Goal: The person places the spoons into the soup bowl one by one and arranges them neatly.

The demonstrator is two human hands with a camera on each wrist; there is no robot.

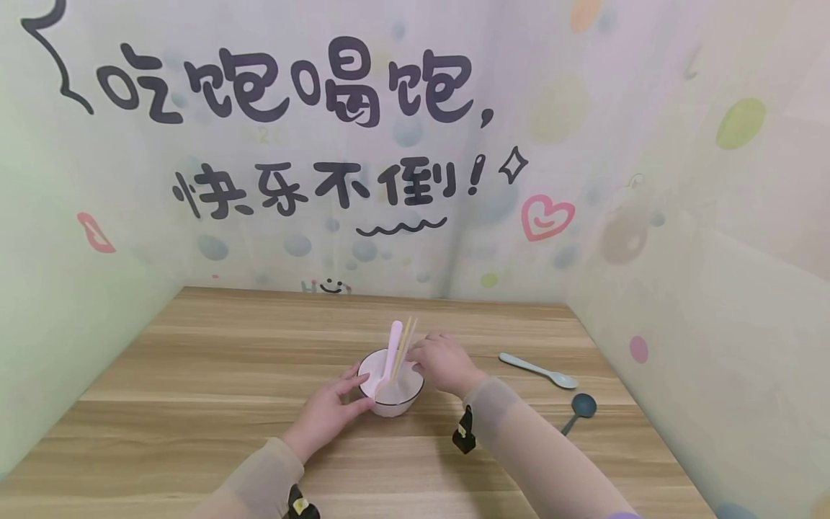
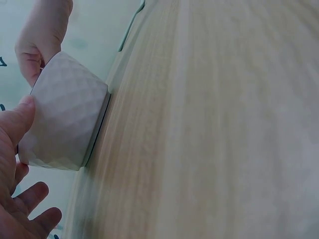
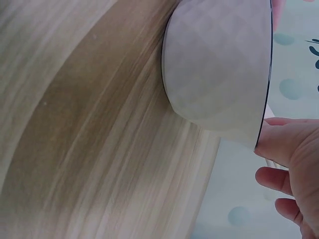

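A white faceted bowl with a dark rim stands on the wooden table, a little in front of its middle. A pink spoon and a pair of wooden chopsticks lean inside it, pointing away from me. My left hand lies at the bowl's left side with fingers stretched out. Its thumb presses on the bowl's outer wall. My right hand is at the right rim. Its thumb touches the rim of the bowl, and the other fingers hang loosely, clear of the bowl.
A light blue spoon and a dark blue spoon lie on the table to the right of the bowl. Printed walls close the table in at the back, left and right. Bare wood spreads to the left.
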